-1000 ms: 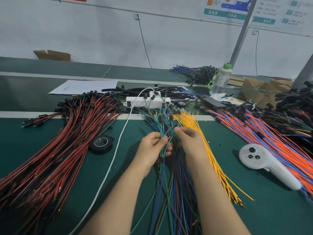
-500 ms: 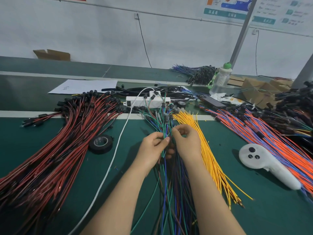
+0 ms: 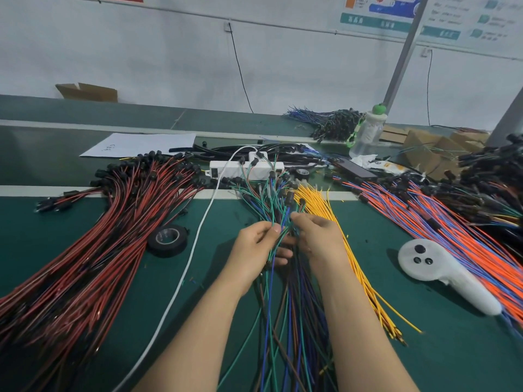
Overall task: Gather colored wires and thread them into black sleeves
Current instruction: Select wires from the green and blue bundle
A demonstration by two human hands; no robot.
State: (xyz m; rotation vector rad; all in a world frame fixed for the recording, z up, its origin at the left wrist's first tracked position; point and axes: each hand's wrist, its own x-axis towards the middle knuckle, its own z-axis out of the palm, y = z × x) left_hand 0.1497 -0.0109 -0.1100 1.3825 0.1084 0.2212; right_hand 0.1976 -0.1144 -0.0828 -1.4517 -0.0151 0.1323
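Note:
A bundle of green, blue and brown wires (image 3: 278,312) runs from the table's near edge up the middle, with small black sleeves (image 3: 290,198) on its far ends. My left hand (image 3: 259,250) grips this bundle from the left, fingers curled round green and blue strands. My right hand (image 3: 318,236) pinches wires of the same bundle from the right, close against the left hand. A fan of bare yellow wires (image 3: 339,236) lies just right of my right hand.
A large sheaf of red and black sleeved wires (image 3: 107,236) covers the left. Orange and blue wires (image 3: 452,236) fan at the right, with a white controller (image 3: 441,273) beside them. A black tape roll (image 3: 168,239), white power strip (image 3: 246,168), white cable and bottle (image 3: 368,131) stand around.
Both hands have shifted slightly along the bundle toward its far ends and stay pressed together on it. The rest of the table is unchanged.

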